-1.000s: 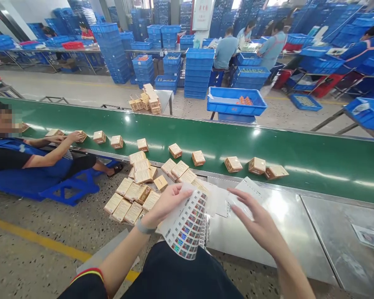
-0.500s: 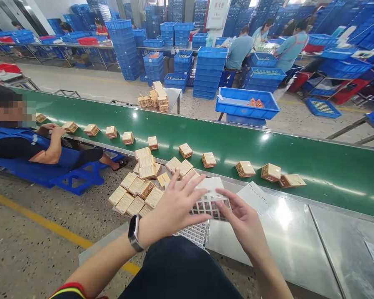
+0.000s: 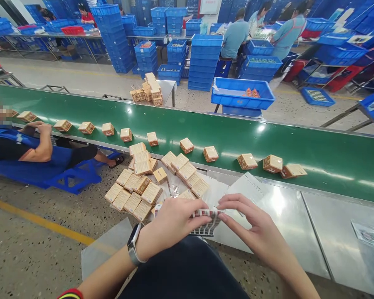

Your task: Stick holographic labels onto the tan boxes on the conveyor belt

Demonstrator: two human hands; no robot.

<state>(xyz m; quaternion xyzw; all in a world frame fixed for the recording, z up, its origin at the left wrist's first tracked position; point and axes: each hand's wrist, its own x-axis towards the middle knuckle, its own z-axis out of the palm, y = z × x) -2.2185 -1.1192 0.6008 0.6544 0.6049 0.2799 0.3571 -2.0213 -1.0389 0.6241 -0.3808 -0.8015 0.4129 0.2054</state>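
Observation:
My left hand (image 3: 180, 214), with a watch on its wrist, pinches the left part of a sheet of small labels (image 3: 207, 222) between thumb and fingers. The sheet is bent along its upper edge and hangs down over my lap. At its right upper corner, my right hand (image 3: 244, 216) closes thumb and fingertips on the edge. Left of and beyond my hands, many small tan cartons (image 3: 132, 201) lie in rows and stacks on the metal table. White paper sheets (image 3: 246, 187) lie just beyond my right hand.
A green conveyor belt (image 3: 171, 120) crosses the view, carrying a line of small cartons (image 3: 210, 154). A person in blue (image 3: 40, 149) sits at its left. Behind it stand a blue tray (image 3: 243, 97), stacked crates (image 3: 205, 62) and more people. The metal table (image 3: 283, 224) extends right.
The label sheet has been lowered towards my lap and tilted. My left hand went from spread fingers to a pinch on it. The view has shifted, and the cartons beyond my hands show more fully.

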